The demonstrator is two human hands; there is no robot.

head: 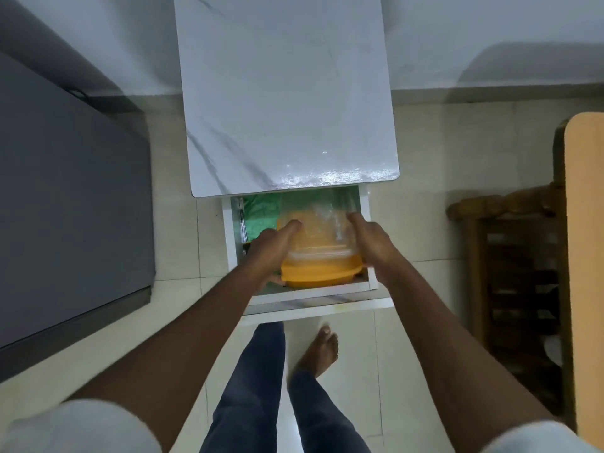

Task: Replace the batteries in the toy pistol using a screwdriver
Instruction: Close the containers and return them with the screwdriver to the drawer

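Both hands, left hand [271, 253] and right hand [372, 245], have fingers curled around an orange-lidded plastic container [322, 256] in the open drawer [307, 294].

The white marble-patterned table [287, 93] had a glossy, smooth top that caught the light near its front edge. In its white drawer [371, 243] sat a clear plastic container with an orange plastic lid [322, 273], smooth and slightly shiny, beside crinkled green plastic wrapping [261, 214]. The pale floor tiles [421, 178] looked polished, and the brown chair [510, 256] was dark carved wood.
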